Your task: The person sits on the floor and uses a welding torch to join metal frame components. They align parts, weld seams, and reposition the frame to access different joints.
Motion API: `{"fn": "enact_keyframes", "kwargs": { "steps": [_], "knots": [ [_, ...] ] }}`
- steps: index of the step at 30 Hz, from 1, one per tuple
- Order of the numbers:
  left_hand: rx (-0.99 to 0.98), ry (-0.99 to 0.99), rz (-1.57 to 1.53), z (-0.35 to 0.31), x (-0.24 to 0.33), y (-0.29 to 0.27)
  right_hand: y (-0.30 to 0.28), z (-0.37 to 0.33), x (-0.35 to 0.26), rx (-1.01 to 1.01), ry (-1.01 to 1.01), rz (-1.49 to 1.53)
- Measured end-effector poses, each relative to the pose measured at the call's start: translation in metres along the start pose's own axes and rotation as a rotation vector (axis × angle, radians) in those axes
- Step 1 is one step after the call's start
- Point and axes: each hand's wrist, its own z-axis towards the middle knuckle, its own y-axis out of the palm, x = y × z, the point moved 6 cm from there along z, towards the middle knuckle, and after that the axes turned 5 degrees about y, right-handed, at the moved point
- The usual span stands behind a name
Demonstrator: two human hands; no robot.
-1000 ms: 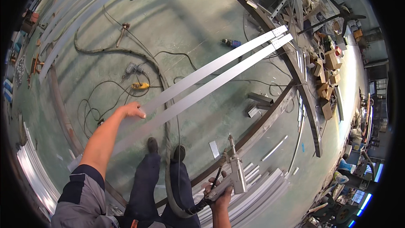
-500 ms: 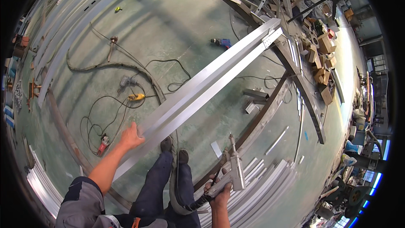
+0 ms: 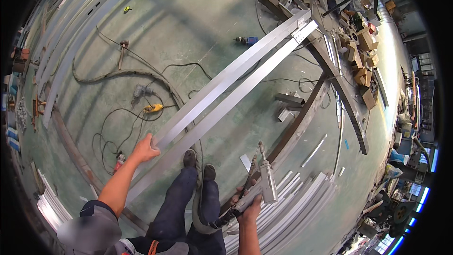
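Note:
Two long silver metal beams run diagonally from beside my legs to the far right, with a strip of floor showing between them. My left hand (image 3: 145, 149) is closed on the near end of the left beam (image 3: 224, 77), thumb on top. The right beam (image 3: 236, 97) lies alongside; its near end passes below my left wrist. A small plate with holes (image 3: 299, 35) sits at the beams' far ends. In my right hand (image 3: 250, 208) is a grey welding gun (image 3: 269, 184), its thin nozzle pointing up and away. A thick hose trails from its rear between my legs.
Cables lie across the green floor, with a hammer (image 3: 122, 54), a blue drill (image 3: 246, 41), a yellow power tool (image 3: 152, 108) and a red grinder (image 3: 119, 161). A dark steel rail (image 3: 299, 134) crosses at right. Silver bars (image 3: 306, 203) are stacked beyond my right hand; cardboard boxes (image 3: 363, 75) stand far right.
The left beam has tilted or shifted away from the right one, so a gap with floor now shows between them. My right hand with the welding gun has risen slightly in view.

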Motion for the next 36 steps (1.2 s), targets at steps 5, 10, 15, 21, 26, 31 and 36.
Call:
{"fn": "enact_keyframes", "kwargs": {
  "steps": [5,10,15,21,26,31,36],
  "knots": [
    [0.023,-0.023,0.073,-0.008,0.011,-0.003,0.004,0.041,0.003,0.134,0.022,-0.027],
    [0.173,0.035,0.187,-0.022,0.020,0.001,0.029,0.138,0.027,0.250,0.042,-0.096],
    [0.264,0.102,0.233,-0.035,0.030,0.008,0.067,0.247,0.067,0.266,-0.023,-0.170],
    [0.250,0.072,0.208,-0.036,0.026,0.007,0.114,0.277,0.072,0.227,-0.021,-0.212],
    [0.374,0.141,0.306,-0.057,0.035,0.020,0.116,0.274,0.079,0.289,-0.020,-0.204],
    [0.364,0.084,0.290,-0.059,0.028,0.032,0.112,0.269,0.088,0.335,0.129,-0.177],
    [0.204,0.003,0.207,-0.035,0.013,0.006,0.132,0.273,0.086,0.273,0.089,-0.208]
  ]
}}
